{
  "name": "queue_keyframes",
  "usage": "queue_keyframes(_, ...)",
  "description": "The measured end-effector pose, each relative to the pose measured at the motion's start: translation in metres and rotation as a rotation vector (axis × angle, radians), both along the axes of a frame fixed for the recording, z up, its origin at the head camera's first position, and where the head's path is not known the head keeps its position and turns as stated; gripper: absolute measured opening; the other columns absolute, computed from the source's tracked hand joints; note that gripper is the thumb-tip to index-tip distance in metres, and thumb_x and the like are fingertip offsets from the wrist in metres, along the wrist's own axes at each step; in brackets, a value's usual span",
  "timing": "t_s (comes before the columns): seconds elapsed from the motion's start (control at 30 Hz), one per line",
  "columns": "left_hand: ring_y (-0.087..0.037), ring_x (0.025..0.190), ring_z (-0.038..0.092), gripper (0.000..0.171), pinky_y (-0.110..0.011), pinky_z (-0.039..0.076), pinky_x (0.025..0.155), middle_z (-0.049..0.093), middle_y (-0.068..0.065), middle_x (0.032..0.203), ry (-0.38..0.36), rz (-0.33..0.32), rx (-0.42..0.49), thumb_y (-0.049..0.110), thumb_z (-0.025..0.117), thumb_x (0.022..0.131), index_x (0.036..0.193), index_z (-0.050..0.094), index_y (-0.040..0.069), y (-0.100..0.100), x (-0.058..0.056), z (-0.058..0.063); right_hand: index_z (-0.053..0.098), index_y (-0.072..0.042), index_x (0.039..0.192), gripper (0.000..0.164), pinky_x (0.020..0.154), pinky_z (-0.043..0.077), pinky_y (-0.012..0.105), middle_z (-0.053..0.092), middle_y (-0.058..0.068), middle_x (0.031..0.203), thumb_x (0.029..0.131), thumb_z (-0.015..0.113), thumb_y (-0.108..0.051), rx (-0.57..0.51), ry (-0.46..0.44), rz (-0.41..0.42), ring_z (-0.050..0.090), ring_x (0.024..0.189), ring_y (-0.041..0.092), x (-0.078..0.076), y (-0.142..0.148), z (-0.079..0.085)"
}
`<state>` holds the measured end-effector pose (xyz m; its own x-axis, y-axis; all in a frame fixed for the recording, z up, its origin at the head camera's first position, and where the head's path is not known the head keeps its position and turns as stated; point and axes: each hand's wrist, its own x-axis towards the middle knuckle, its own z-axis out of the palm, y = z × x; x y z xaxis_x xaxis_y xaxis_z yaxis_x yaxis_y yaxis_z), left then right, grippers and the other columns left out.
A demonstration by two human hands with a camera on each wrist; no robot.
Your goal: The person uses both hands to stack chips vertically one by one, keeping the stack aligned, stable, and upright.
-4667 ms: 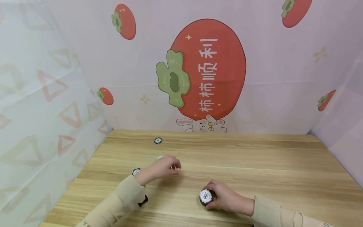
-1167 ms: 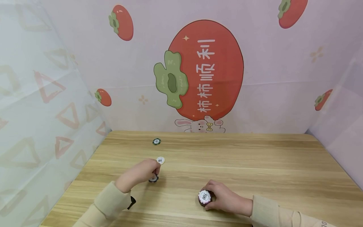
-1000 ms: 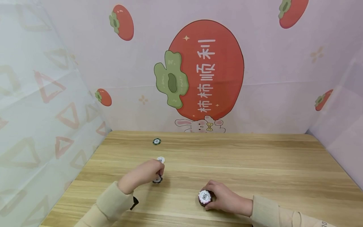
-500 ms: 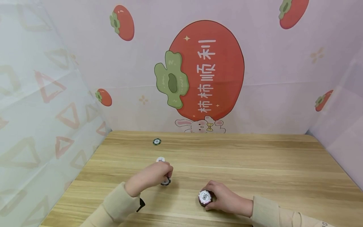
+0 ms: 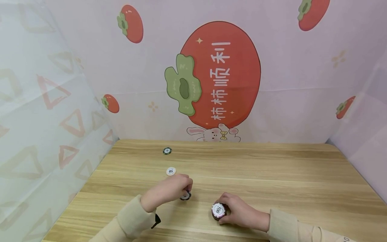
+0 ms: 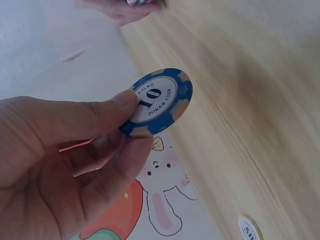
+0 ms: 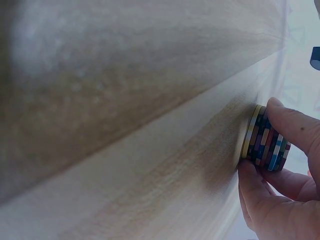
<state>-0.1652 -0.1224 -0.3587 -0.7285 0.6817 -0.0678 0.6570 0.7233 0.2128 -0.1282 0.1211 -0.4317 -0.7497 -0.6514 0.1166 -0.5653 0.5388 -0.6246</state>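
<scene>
My left hand (image 5: 169,191) pinches a blue-and-white poker chip (image 6: 159,101) marked 10 between thumb and fingers. In the head view this hand is above the table, left of the chip stack. The right hand (image 5: 242,212) grips a stack of poker chips (image 5: 218,210) by its sides, thumb nearest me. A white chip marked 500 lies on top of the stack. From the right wrist view, the stack (image 7: 266,138) shows several layered edges in mixed colours and stands on the table, with the hand's fingers around it.
A white chip (image 5: 171,171) marked 50 lies flat just beyond the left hand. Farther back, near the table's rear edge, lies a green-rimmed chip (image 5: 167,151). The wooden table (image 5: 287,174) is bordered by printed cloth walls (image 5: 290,111) at the back and sides.
The left hand has picked up the blue chip from the table's left and carried it rightward, nearer the stack. The white 50 chip is uncovered. The right hand has stayed on the stack.
</scene>
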Motion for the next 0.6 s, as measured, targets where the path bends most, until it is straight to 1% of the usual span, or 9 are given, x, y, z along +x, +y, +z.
queue_keyframes(0.1,-0.004,0.062,0.042,0.015,-0.017,0.039,0.056,0.048,0.008,0.069,-0.019,-0.004,0.023,-0.001,0.065,0.077,0.072,0.057,0.011,0.004,0.0,-0.001,0.063,-0.007,0.103,0.043,0.077,0.046,0.024,0.055,-0.006,0.096,0.067,0.08,-0.024,-0.002,-0.013,-0.001,0.052,0.087,0.005,0.0,0.0,0.0)
queue_keyframes(0.27,-0.002,0.062,0.043,0.012,-0.017,0.04,0.057,0.051,0.009,0.069,-0.085,0.0,0.087,0.002,0.067,0.077,0.074,0.059,0.011,0.01,-0.002,-0.005,0.063,-0.008,0.103,0.043,0.077,0.045,0.023,0.055,-0.007,0.095,0.067,0.08,-0.024,-0.001,-0.019,0.003,0.052,0.087,0.005,0.0,0.0,0.001)
queue_keyframes(0.4,-0.001,0.061,0.043,0.011,-0.016,0.041,0.056,0.05,0.01,0.067,-0.171,0.02,0.171,0.004,0.069,0.076,0.074,0.06,0.01,0.014,-0.003,-0.009,0.063,-0.007,0.104,0.043,0.077,0.046,0.023,0.055,-0.006,0.096,0.068,0.079,-0.023,0.004,-0.03,-0.001,0.052,0.087,0.005,0.0,0.0,0.001)
queue_keyframes(0.5,-0.001,0.061,0.046,0.012,-0.017,0.042,0.055,0.052,0.008,0.067,-0.258,0.051,0.247,0.004,0.071,0.076,0.074,0.06,0.01,0.017,-0.001,-0.011,0.063,-0.007,0.104,0.042,0.078,0.046,0.023,0.055,-0.007,0.096,0.068,0.079,-0.022,0.008,-0.048,-0.007,0.052,0.088,0.004,0.0,0.001,0.001)
queue_keyframes(0.6,-0.002,0.062,0.048,0.012,-0.017,0.044,0.056,0.055,0.006,0.068,-0.321,0.088,0.309,0.004,0.071,0.075,0.075,0.06,0.008,0.019,0.0,-0.013,0.063,-0.007,0.104,0.042,0.078,0.046,0.023,0.056,-0.006,0.096,0.067,0.079,-0.021,0.008,-0.051,-0.01,0.052,0.087,0.004,0.0,0.001,0.001)
